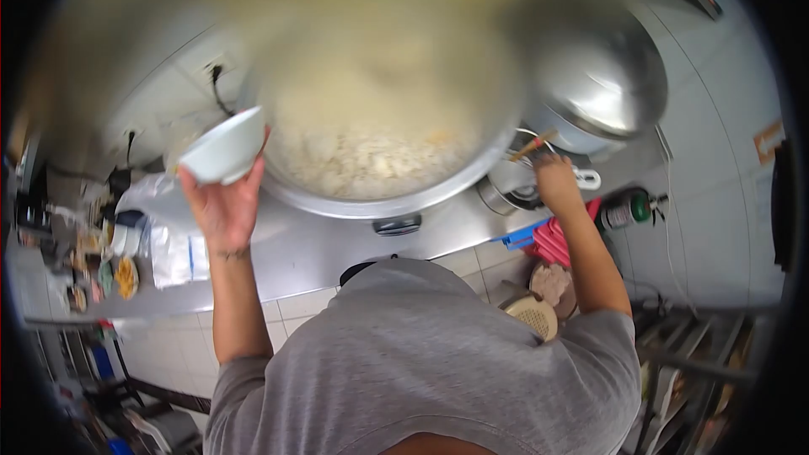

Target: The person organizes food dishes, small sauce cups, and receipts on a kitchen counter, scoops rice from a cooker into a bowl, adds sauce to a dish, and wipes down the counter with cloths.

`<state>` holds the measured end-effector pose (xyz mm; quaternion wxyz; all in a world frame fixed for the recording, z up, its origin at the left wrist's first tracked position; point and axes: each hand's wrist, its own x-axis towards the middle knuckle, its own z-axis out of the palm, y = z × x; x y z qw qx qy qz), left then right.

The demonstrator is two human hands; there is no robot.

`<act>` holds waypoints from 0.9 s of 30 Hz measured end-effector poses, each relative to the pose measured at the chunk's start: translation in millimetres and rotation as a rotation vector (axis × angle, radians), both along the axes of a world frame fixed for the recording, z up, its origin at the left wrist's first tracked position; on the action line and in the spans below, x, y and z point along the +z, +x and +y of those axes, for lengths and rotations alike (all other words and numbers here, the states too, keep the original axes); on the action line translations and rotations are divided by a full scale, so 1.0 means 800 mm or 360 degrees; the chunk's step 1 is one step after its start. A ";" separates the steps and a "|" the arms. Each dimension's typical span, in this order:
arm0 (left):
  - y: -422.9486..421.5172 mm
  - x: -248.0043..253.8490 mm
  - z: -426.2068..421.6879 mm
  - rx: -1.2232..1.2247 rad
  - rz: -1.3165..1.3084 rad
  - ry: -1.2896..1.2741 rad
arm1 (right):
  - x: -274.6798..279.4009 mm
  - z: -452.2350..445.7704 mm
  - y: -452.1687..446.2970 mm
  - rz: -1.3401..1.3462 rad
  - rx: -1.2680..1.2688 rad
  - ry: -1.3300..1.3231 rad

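My left hand holds a white bowl, tilted, at the left rim of a big metal pot. White rice fills the pot, and its far part is blurred. To the right of the pot, my right hand is closed over a smaller metal container with utensils in it. A wooden-coloured handle and a white handle show beside my fingers. What those fingers grip is too small to make out.
A domed metal lid covers another pot at the right. Plastic bags and small food items lie on the left of the steel counter. Below right are a pink basket and a green bottle.
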<state>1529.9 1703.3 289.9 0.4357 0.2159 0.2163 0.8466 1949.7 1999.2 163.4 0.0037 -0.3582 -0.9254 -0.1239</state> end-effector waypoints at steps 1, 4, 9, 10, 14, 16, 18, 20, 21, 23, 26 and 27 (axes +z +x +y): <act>-0.010 -0.002 0.004 0.0066 0.0013 -0.0004 | 0.011 0.001 0.003 -0.0007 0.0006 0.0047; -0.035 -0.008 0.016 0.0469 0.0288 -0.0221 | 0.111 -0.016 0.009 -0.0029 -0.0298 -0.0054; -0.064 -0.025 0.047 0.0647 0.0464 -0.0331 | 0.276 -0.065 -0.076 0.0257 -0.0443 0.0155; -0.065 -0.028 0.056 0.0654 0.0487 -0.0359 | 0.275 -0.063 -0.116 0.0451 -0.0039 0.0104; -0.069 -0.030 0.089 0.0937 0.0749 -0.0473 | 0.224 -0.062 -0.314 0.0313 0.0676 0.0068; -0.070 -0.034 0.092 0.1014 0.0734 -0.0458 | 0.188 -0.062 -0.416 0.0435 0.0739 -0.0061; -0.072 -0.041 0.092 0.1088 0.0714 -0.0460 | 0.150 -0.057 -0.491 0.0416 0.0928 -0.0015; -0.079 -0.046 0.092 0.1087 0.0579 -0.0422 | 0.138 -0.080 -0.528 0.0036 0.1138 0.0159; -0.083 -0.050 0.092 0.1095 0.0577 -0.0432 | 0.135 -0.088 -0.539 -0.0350 0.1328 0.0333; -0.087 -0.057 0.094 0.1139 0.0545 -0.0437 | 0.134 -0.086 -0.532 -0.0006 0.1230 0.0130; -0.092 -0.059 0.096 0.1150 0.0514 -0.0451 | 0.145 -0.089 -0.527 -0.0419 0.1451 0.0188; -0.091 -0.057 0.095 0.1129 0.0520 -0.0458 | 0.147 -0.098 -0.520 -0.0431 0.1483 0.0162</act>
